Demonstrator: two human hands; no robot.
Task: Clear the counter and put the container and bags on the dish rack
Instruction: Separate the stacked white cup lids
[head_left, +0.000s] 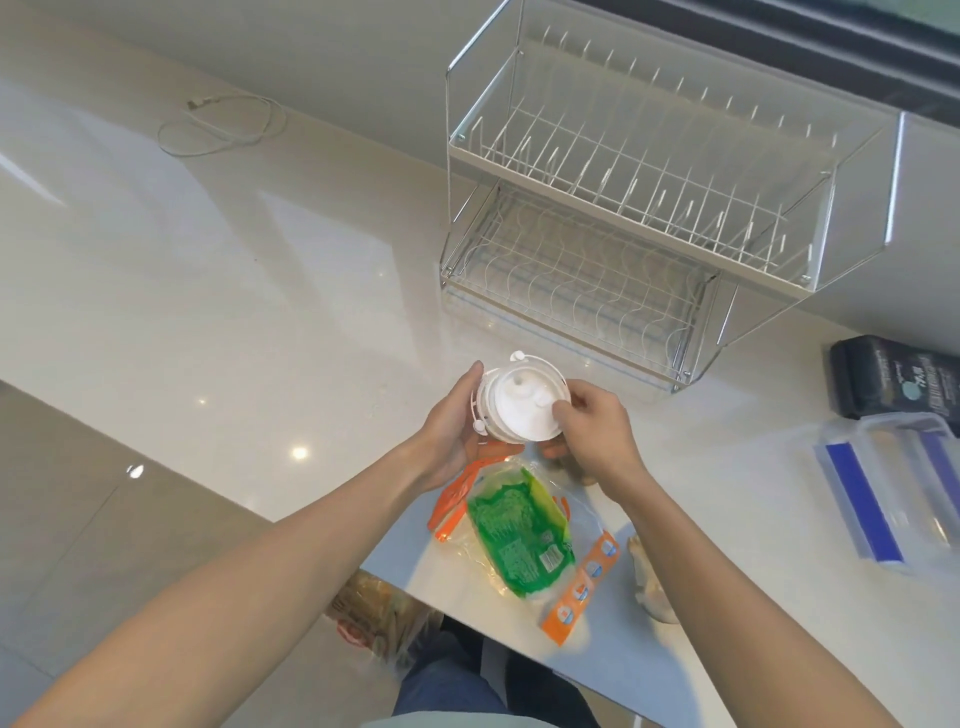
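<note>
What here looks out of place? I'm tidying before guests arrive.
A white cable lies loosely coiled on the counter far left of the dish rack, an odd thing among kitchen items.

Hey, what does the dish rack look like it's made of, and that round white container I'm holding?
Dish rack: thin metal wire, apparently chrome-plated or stainless, judging by the bright glints along the rods; its trays look like pale plastic. Round white container: likely plastic, opaque white with a smooth, slightly glossy lid and moulded clips at the rim. The left hand and right hand both grip it.
</note>
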